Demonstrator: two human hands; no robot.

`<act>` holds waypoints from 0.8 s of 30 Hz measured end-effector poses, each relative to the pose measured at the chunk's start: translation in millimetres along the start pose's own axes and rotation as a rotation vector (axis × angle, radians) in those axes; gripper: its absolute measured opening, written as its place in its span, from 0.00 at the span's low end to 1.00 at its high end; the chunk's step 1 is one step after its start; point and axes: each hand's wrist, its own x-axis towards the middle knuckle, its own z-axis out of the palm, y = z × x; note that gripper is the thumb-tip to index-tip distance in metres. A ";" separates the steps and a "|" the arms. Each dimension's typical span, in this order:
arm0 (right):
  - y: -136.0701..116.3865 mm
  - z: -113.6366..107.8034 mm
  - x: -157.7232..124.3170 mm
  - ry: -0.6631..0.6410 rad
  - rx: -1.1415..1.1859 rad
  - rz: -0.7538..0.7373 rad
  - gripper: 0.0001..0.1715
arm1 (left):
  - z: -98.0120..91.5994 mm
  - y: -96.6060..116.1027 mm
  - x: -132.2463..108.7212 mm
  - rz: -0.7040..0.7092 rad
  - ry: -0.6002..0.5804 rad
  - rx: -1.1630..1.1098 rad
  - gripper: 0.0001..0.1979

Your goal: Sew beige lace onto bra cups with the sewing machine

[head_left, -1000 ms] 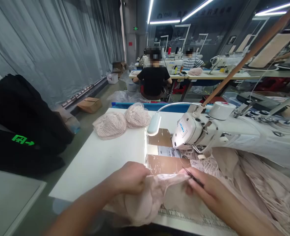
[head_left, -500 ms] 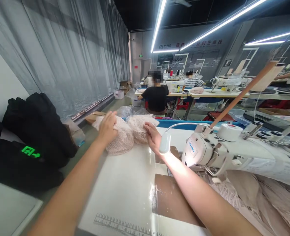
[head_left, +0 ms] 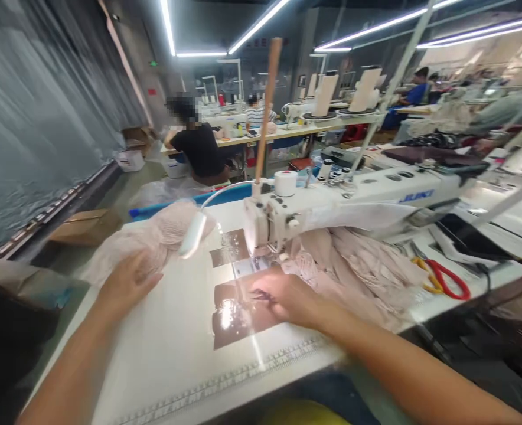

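At the left end of the sewing table, my left hand (head_left: pixel 128 280) rests against the near side of pale pink bundles of lacy knit fabric (head_left: pixel 172 224), its thumb apart from the fingers. My right hand (head_left: pixel 283 298) is closed over the brown patch (head_left: pixel 229 321) in front of the sewing machine (head_left: pixel 265 218). From its fingers pokes a small, dark, pointed tool that looks like thread snips (head_left: pixel 261 294), blurred by motion. More pale pink fabric (head_left: pixel 354 268) lies heaped beneath the machine arm, right of that hand.
A lamp (head_left: pixel 193 235) on a bent neck hangs over the table. Red-and-yellow-handled scissors (head_left: pixel 447 280) lie to the right. A printed ruler (head_left: pixel 225 381) runs along the front edge. A cardboard box (head_left: pixel 86 227) stands at left; a person in black (head_left: pixel 203 150) sits ahead.
The view has swung right. My right hand has left the bundles and come to the machine's front, now with the dark tool in it. My left hand has dropped lower beside the bundles.
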 end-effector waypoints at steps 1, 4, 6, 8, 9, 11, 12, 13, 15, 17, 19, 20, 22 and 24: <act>8.9 -6.1 -18.3 0.054 -0.002 0.104 0.10 | -0.5 9.4 -8.3 -0.046 -0.066 -0.036 0.29; 37.8 -17.5 -66.3 0.237 -0.113 0.419 0.17 | 1.0 44.6 -33.8 -0.099 -0.289 -0.111 0.27; 53.7 -19.3 -90.4 0.256 -0.196 0.571 0.22 | 3.9 72.8 -45.8 -0.086 -0.377 -0.153 0.25; 64.1 -18.5 -107.1 0.167 -0.224 0.647 0.21 | 7.6 104.0 -52.0 -0.042 -0.442 -0.235 0.23; 67.1 -18.1 -112.6 0.121 -0.219 0.657 0.19 | 9.8 120.8 -53.2 -0.010 -0.479 -0.298 0.22; 68.8 -18.4 -119.1 0.108 -0.188 0.638 0.14 | 15.6 156.6 -53.3 0.052 -0.556 -0.464 0.20; 67.8 -19.1 -120.5 0.141 -0.157 0.613 0.13 | 19.5 175.5 -52.6 0.068 -0.601 -0.560 0.20; 65.6 -20.1 -121.2 0.192 -0.114 0.583 0.13 | 24.2 194.7 -51.4 0.067 -0.641 -0.667 0.20; 58.3 -21.0 -121.3 0.293 0.000 0.511 0.15 | 36.6 232.6 -48.2 -0.018 -0.726 -0.880 0.22; 49.3 -18.5 -121.8 0.349 0.128 0.422 0.16 | 52.5 266.7 -44.3 -0.130 -0.748 -1.117 0.25; 41.7 -12.0 -124.2 0.344 0.245 0.318 0.16 | 69.6 293.6 -41.3 -0.118 -0.802 -1.271 0.25; 39.4 -8.1 -126.3 0.320 0.297 0.265 0.16 | 77.6 303.5 -40.8 -0.134 -0.795 -1.314 0.25; 38.4 -1.2 -132.1 0.253 0.394 0.179 0.16 | 89.6 316.0 -42.1 -0.147 -0.743 -1.347 0.24; 42.1 2.1 -138.5 0.190 0.484 0.128 0.17 | 94.2 319.3 -46.3 -0.141 -0.658 -1.344 0.22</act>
